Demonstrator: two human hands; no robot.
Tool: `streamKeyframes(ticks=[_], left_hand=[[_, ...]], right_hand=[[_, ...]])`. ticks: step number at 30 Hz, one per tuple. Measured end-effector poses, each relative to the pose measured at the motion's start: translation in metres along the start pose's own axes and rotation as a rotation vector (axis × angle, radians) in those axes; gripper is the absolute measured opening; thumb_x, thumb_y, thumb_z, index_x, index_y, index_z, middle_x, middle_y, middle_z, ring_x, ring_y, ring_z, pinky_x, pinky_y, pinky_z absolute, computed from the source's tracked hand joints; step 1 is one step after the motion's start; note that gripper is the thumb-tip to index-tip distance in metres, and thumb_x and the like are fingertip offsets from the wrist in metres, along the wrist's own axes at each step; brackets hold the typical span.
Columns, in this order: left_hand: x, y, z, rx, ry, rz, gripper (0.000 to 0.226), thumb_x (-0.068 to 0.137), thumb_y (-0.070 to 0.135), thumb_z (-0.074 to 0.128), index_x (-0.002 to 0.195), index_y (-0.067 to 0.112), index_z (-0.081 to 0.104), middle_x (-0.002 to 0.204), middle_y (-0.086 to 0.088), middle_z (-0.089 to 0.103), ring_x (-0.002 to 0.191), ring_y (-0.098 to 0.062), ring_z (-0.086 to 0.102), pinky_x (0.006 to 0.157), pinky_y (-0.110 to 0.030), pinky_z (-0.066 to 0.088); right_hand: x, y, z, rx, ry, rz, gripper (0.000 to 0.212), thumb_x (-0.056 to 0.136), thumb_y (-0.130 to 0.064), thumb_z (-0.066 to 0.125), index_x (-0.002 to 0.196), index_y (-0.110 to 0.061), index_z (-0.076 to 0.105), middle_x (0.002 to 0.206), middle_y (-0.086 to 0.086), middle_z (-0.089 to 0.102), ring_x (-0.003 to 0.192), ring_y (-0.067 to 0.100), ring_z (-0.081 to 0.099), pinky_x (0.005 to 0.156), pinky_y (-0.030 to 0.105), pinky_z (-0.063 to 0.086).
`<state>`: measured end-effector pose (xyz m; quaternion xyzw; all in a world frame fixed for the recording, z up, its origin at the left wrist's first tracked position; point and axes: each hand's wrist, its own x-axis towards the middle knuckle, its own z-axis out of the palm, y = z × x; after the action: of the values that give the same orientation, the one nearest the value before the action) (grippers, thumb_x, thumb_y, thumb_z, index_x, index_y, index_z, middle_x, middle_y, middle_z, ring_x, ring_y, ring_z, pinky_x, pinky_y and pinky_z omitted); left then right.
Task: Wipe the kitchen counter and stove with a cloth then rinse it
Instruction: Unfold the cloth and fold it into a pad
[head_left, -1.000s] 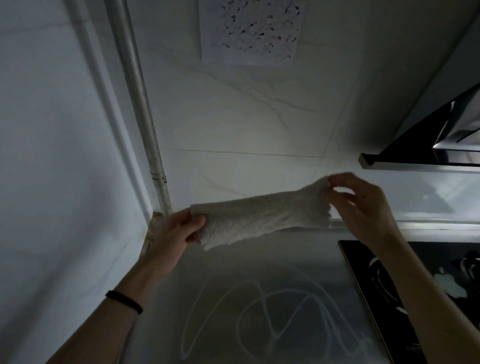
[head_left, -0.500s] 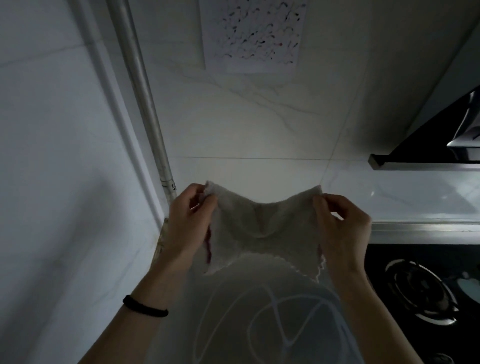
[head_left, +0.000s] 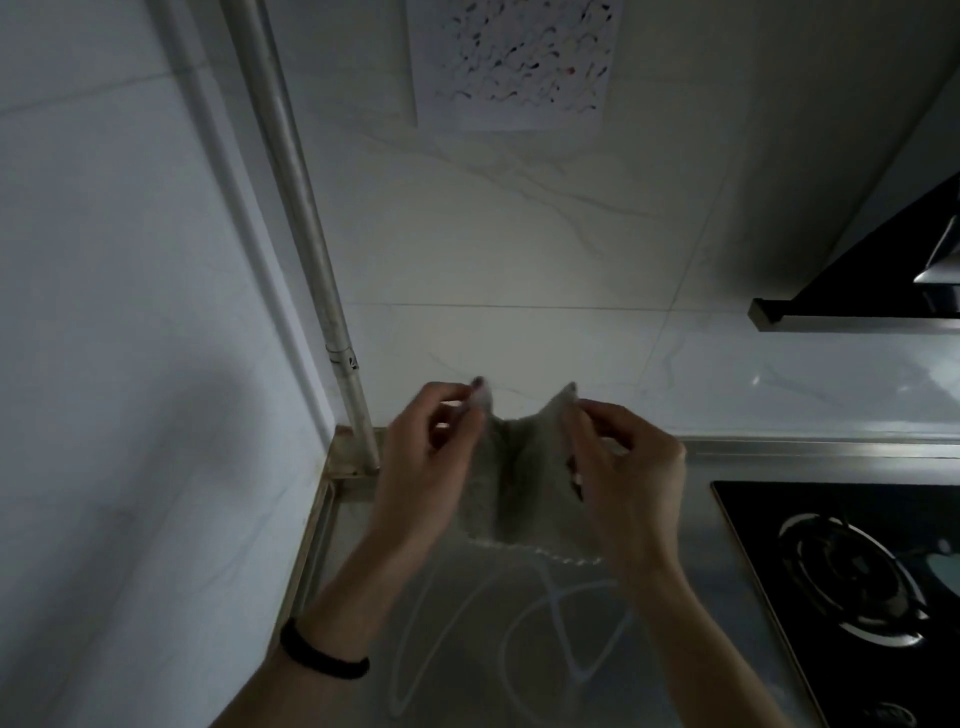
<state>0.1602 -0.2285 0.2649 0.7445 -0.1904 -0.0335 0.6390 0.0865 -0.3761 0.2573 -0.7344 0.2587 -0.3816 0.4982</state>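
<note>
A pale grey cloth (head_left: 524, 483) hangs in the air above the steel counter (head_left: 519, 649), folded down its middle. My left hand (head_left: 426, 467) pinches its upper left corner. My right hand (head_left: 623, 473) pinches its upper right corner, close to the left hand. White scribbled streaks run across the counter below the cloth. The black glass stove (head_left: 841, 582) with a round burner lies to the right of the counter.
A metal pipe (head_left: 306, 234) runs up the corner at the left wall. A range hood (head_left: 872, 291) juts out at the upper right above the stove. A patterned sheet (head_left: 509, 62) is stuck on the tiled back wall.
My hands have drawn closer together, so the stretched cloth now sags and folds between them. The view has tipped down a little and the stove shows more.
</note>
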Motion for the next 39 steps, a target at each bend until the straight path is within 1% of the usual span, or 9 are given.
streamKeyframes(ticks=[3,7,13,16,19,22,28,33,39], left_hand=[[-0.012,0.016,0.021,0.009,-0.111,0.092,0.016,0.106,0.021,0.061,0.118,0.02,0.071,0.098,0.007,0.077,0.092,-0.009,0.075,0.085,-0.036,0.063],[-0.011,0.024,0.019,-0.076,-0.211,0.01,0.032,0.107,0.006,0.054,0.131,0.018,0.07,0.106,-0.006,0.078,0.097,-0.023,0.076,0.093,-0.048,0.06],[-0.004,0.008,0.003,-0.267,-0.358,-0.167,0.063,0.085,-0.029,0.044,0.126,0.009,0.074,0.117,-0.018,0.075,0.114,-0.027,0.073,0.097,-0.038,0.062],[0.006,-0.013,-0.007,-0.082,-0.164,-0.094,0.048,0.091,-0.018,0.06,0.127,0.013,0.069,0.126,-0.013,0.068,0.108,-0.019,0.07,0.082,-0.023,0.06],[0.011,-0.033,-0.018,-0.028,-0.242,-0.052,0.043,0.093,0.004,0.075,0.133,0.016,0.061,0.135,-0.006,0.062,0.113,-0.009,0.066,0.085,-0.021,0.058],[0.011,-0.045,-0.025,-0.105,-0.347,-0.003,0.036,0.089,0.004,0.077,0.121,0.01,0.061,0.111,0.002,0.075,0.105,-0.012,0.073,0.09,-0.032,0.062],[0.01,-0.051,-0.034,0.09,-0.24,0.131,0.024,0.091,-0.008,0.07,0.103,0.012,0.065,0.09,0.007,0.072,0.084,-0.009,0.072,0.071,-0.022,0.055],[0.008,-0.062,-0.052,0.218,-0.16,0.158,0.022,0.092,0.004,0.074,0.105,0.02,0.074,0.101,0.013,0.075,0.099,-0.006,0.072,0.088,-0.022,0.057],[-0.035,-0.1,-0.078,0.22,-0.313,-0.046,0.03,0.088,0.002,0.078,0.103,0.027,0.072,0.1,0.013,0.074,0.091,-0.006,0.073,0.077,-0.018,0.058]], right_hand=[[-0.011,-0.015,0.013,0.052,-0.062,-0.032,0.021,0.098,-0.031,0.072,0.08,-0.042,0.078,0.07,-0.017,0.076,0.064,0.004,0.072,0.062,0.036,0.06],[-0.012,-0.014,0.012,0.181,-0.083,-0.009,0.019,0.102,-0.03,0.067,0.091,-0.026,0.082,0.069,-0.011,0.075,0.057,0.003,0.066,0.053,0.021,0.05],[-0.004,-0.004,0.003,0.24,-0.23,0.07,0.008,0.095,-0.025,0.075,0.091,-0.021,0.08,0.073,-0.005,0.077,0.061,0.002,0.068,0.056,0.015,0.049],[0.003,0.001,-0.006,0.2,-0.325,0.034,0.011,0.098,-0.024,0.071,0.092,-0.024,0.081,0.079,-0.002,0.076,0.072,0.005,0.066,0.064,0.025,0.053],[0.005,0.003,-0.012,0.248,-0.426,0.008,0.012,0.099,-0.027,0.069,0.094,-0.023,0.08,0.082,-0.003,0.074,0.077,0.012,0.067,0.067,0.038,0.055],[0.005,0.008,-0.012,0.26,-0.409,-0.004,0.015,0.102,-0.027,0.067,0.092,-0.022,0.079,0.08,-0.006,0.071,0.075,0.008,0.065,0.063,0.028,0.051],[0.005,0.029,-0.008,0.147,-0.346,0.008,0.011,0.098,-0.026,0.073,0.088,-0.024,0.077,0.07,-0.01,0.069,0.063,0.001,0.06,0.057,0.015,0.046],[-0.005,0.056,0.004,-0.086,-0.352,0.018,0.006,0.091,-0.023,0.078,0.086,-0.024,0.074,0.075,-0.014,0.071,0.07,0.009,0.064,0.062,0.017,0.047],[-0.054,0.091,0.006,-0.116,-0.51,0.064,0.006,0.09,-0.029,0.079,0.09,-0.033,0.075,0.078,-0.016,0.072,0.071,0.003,0.067,0.062,0.019,0.05]])
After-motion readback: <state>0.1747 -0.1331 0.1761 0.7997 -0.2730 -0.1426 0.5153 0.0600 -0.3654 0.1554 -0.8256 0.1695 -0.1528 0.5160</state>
